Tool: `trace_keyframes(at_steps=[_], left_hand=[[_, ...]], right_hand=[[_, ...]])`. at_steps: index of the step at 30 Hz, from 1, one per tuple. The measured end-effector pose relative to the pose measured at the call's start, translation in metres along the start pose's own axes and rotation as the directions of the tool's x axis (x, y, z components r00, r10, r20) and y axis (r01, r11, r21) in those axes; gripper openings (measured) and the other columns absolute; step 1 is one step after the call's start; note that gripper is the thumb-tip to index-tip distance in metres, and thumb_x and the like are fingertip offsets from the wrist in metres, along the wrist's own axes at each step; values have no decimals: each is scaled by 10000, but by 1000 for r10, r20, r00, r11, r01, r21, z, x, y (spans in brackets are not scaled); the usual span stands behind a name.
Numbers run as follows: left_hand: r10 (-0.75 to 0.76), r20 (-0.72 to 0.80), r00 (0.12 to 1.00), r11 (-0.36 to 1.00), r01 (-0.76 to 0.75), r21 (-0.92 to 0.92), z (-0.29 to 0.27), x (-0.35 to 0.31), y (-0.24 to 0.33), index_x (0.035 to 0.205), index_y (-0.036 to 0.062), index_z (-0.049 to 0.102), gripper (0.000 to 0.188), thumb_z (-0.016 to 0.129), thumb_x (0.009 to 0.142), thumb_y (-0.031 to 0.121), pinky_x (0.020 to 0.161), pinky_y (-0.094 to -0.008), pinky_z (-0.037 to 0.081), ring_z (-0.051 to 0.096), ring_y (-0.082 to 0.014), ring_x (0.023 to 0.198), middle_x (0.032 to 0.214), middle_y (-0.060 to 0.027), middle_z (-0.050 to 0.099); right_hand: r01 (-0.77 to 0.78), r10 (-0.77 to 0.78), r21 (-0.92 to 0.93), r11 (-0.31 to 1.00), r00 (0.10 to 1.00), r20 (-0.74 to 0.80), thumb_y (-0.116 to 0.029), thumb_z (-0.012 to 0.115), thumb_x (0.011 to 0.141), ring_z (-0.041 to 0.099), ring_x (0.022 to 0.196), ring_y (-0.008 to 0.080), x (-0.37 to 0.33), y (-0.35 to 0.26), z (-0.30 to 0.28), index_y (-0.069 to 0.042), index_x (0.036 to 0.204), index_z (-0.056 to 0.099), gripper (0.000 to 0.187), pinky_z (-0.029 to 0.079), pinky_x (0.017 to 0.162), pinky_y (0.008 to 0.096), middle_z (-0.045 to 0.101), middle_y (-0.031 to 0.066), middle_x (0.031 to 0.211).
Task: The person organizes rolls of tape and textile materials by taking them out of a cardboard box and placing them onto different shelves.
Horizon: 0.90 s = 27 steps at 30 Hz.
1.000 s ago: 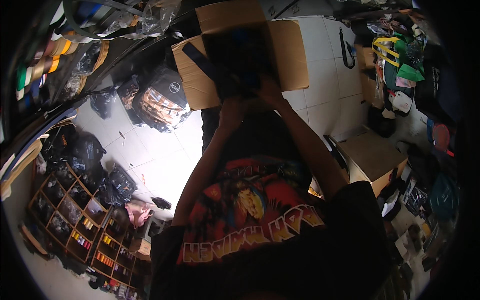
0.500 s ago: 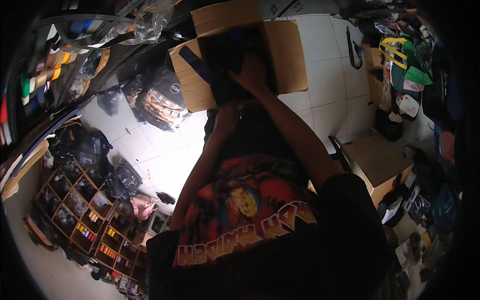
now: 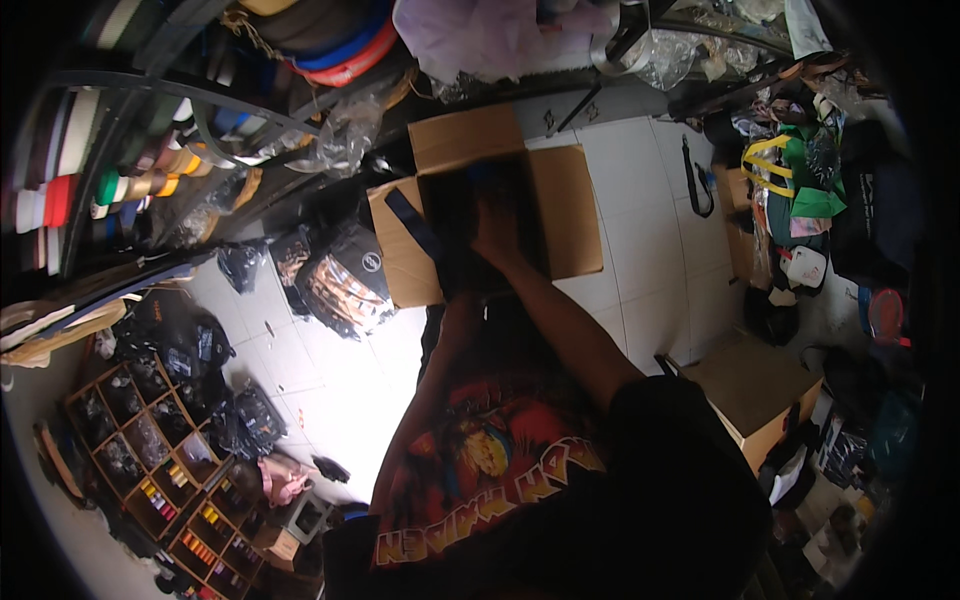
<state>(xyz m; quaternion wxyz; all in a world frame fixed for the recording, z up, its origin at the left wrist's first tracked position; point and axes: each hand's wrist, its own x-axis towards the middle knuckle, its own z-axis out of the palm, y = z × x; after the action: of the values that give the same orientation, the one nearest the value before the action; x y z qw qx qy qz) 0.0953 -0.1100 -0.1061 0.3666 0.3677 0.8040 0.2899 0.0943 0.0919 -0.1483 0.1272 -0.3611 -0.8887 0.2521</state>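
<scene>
An open cardboard box (image 3: 568, 215) stands in front of me with its flaps folded out. My right hand (image 3: 497, 235) reaches down into it, over dark contents that merge with the shadow. Its fingers are too dark to make out, so any grip is hidden. Close to the box's near left corner is my left hand (image 3: 461, 315), lower and nearer to me. Shadow hides its fingers as well. A dark blue strap (image 3: 411, 220) lies across the left flap and runs down into the box.
Left of the box, a patterned backpack (image 3: 345, 285) sits in clear plastic on the tiled floor. Rolls of webbing (image 3: 140, 187) fill a rack at far left, above a wooden pigeonhole shelf (image 3: 150, 430) with thread spools. A brown-topped cabinet (image 3: 755, 385) stands at right.
The view has tilted, so the box appears lower and more of the rack shows. My right hand has shifted slightly within the box; my left hand stays by its near corner.
</scene>
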Motion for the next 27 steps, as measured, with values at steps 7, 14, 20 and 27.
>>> trace_keyframes(at_steps=[7, 14, 20, 27], left_hand=[[-17, -129, 991, 998, 8, -68, -32, -2, 30, 1190, 45, 565, 350, 625, 896, 226, 764, -444, 520, 640, -348, 922, 982, -186, 638], [-365, 15, 931, 657, 269, -704, -56, 39, 42, 1244, 78, 558, 427, 656, 899, 309, 761, -392, 519, 633, -261, 933, 1025, -105, 631], [-298, 205, 932, 601, 350, -718, -46, 61, 77, 1273, 87, 549, 532, 648, 901, 454, 854, -375, 491, 584, -207, 1050, 1150, -82, 597], [-119, 41, 992, 724, 114, -681, -52, 59, 73, 1266, 74, 548, 521, 672, 892, 414, 892, -373, 490, 568, -204, 1094, 1188, -101, 586]], right_hand=[[-289, 27, 568, 771, 905, 424, -206, 909, 538, 555, 1198, 291, -12, 17, -32, -37, 1286, 534, 854, 432, 1047, 390, 599, 141, 1248], [-448, 40, 671, 591, 847, 530, -207, 884, 667, 461, 1294, 244, -56, 57, -67, -63, 1499, 283, 1036, 385, 1088, 373, 471, 142, 1408], [-557, 33, 666, 496, 779, 626, -203, 889, 658, 409, 1337, 256, -65, 51, -85, -91, 1523, 237, 1088, 371, 1098, 376, 425, 151, 1443], [-327, -4, 707, 627, 906, 423, -261, 918, 589, 403, 1335, 265, -56, 12, -97, -121, 1459, 343, 1052, 349, 1106, 393, 441, 142, 1416]])
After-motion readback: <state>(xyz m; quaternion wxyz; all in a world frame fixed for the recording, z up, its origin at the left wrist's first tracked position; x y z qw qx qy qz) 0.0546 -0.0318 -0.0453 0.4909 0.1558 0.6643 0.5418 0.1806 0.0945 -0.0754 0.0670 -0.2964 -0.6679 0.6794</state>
